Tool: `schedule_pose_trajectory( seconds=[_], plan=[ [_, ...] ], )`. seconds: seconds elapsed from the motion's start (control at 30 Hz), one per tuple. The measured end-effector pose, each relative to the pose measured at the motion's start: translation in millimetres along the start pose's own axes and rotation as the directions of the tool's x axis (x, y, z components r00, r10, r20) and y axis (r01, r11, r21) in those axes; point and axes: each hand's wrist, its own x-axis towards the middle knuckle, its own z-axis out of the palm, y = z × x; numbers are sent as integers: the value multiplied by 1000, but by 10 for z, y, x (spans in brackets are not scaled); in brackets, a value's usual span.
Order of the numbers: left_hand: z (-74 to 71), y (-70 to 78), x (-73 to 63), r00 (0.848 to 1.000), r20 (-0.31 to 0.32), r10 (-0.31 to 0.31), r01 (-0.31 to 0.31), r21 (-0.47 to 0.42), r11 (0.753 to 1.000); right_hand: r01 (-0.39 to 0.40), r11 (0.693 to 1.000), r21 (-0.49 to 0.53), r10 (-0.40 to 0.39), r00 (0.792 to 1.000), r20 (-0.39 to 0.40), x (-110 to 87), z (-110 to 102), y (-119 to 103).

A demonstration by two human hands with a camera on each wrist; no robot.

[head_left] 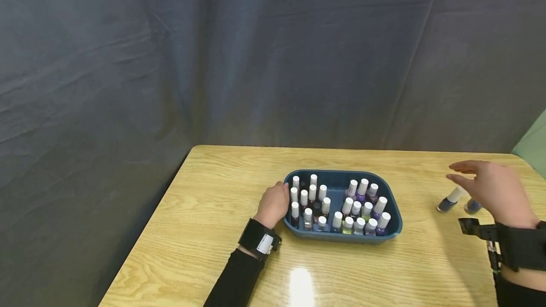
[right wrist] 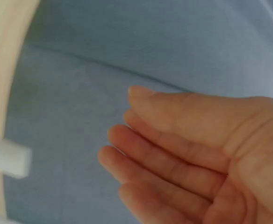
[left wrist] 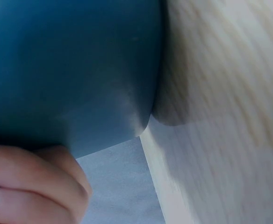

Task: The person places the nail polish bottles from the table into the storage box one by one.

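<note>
A dark blue plastic tub (head_left: 339, 180) holds many small nail polish bottles (head_left: 362, 187) with white caps, clustered at its left and right sides. Its left rim is gripped by my left hand (head_left: 273, 204); the left wrist view has the curled fingers (left wrist: 38, 182) against the tub's smooth wall (left wrist: 80, 70). Far to the right, my right hand (head_left: 496, 191) hovers with nothing in it, thumb and fingers loosely bent and apart. Just left of and below it stands a nail polish bottle (head_left: 447, 203) with dark polish. Another bottle (head_left: 472, 206) is partly hidden behind that hand.
Everything stands on a light wooden table (head_left: 204, 203). A dark grey-blue curtain (head_left: 298, 60) hangs behind the table and along its left side. A pale green surface (head_left: 533, 141) shows at the far right edge. A white cap (right wrist: 8, 157) sits close to the right hand.
</note>
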Motion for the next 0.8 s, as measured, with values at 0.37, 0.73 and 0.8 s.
schedule_pose_trajectory(
  seconds=[0.37, 0.73, 0.8],
  plan=[
    [-4, -8, -4, 1000, 14, 6, -6, -4, 1000, -16, 996, -89, 20, 999, 49, -7, 381, 433],
    [-1, -6, -8, 1000, 16, -5, 5, -6, 1000, -47, 998, -39, 55, 972, 229, -44, 163, 90],
    [-2, -6, -3, 1000, 12, -5, 5, -5, 1000, -41, 999, -28, 47, 968, 246, -53, 79, -27]
  ],
)
